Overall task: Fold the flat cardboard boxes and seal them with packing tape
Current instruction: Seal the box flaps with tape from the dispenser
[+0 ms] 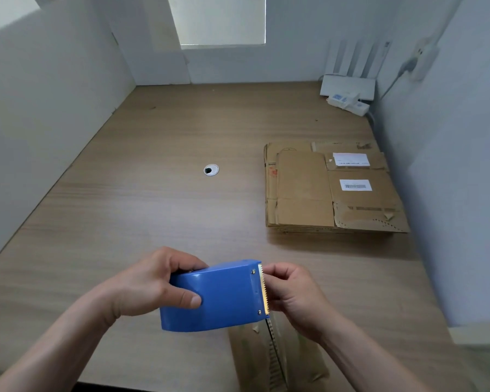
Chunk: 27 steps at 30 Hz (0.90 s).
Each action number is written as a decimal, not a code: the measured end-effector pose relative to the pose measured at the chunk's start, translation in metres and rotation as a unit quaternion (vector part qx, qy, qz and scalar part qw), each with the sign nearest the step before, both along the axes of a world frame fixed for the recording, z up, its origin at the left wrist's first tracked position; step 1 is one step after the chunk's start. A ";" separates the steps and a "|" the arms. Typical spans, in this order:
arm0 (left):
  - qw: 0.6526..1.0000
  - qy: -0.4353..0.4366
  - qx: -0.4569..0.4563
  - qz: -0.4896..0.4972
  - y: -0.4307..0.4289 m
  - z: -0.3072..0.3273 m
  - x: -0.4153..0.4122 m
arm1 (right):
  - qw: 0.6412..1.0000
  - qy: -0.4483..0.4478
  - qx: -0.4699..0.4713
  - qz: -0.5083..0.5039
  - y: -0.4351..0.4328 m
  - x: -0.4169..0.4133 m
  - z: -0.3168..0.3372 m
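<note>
A blue tape dispenser (224,295) with a serrated metal blade at its right end is held above the table's near edge. My left hand (150,284) grips its body, thumb on the near face. My right hand (292,290) has its fingers curled at the blade, pinching the tape end there; the tape itself is hard to make out. Below the dispenser lies a flat cardboard piece (255,360) with a torn toothed seam. A stack of flattened cardboard boxes (306,188) with white labels lies at the right.
The wooden table (142,199) has a round cable grommet (211,170) near its middle. A white router (348,83) and a power adapter (348,101) stand at the back right corner. White partition walls enclose the left, back and right sides.
</note>
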<state>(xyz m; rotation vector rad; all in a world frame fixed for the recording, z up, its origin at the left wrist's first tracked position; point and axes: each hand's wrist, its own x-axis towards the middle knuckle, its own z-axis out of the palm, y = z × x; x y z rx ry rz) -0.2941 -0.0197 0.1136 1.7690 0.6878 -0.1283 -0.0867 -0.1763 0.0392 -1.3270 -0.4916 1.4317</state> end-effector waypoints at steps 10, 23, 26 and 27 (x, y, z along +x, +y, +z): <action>0.997 -0.012 -0.019 0.080 0.017 -0.029 -0.024 | 0.976 -0.212 -0.008 -0.057 0.008 0.041 -0.009; 0.982 0.091 -0.065 0.154 0.041 -0.091 -0.051 | 0.925 -0.345 -0.158 -0.008 0.034 0.061 -0.069; 0.980 0.099 -0.068 0.157 0.040 -0.096 -0.049 | 0.917 -0.364 -0.159 -0.015 0.033 0.063 -0.079; 0.980 0.101 -0.066 0.157 0.040 -0.098 -0.048 | 0.912 -0.378 -0.158 -0.018 0.033 0.063 -0.081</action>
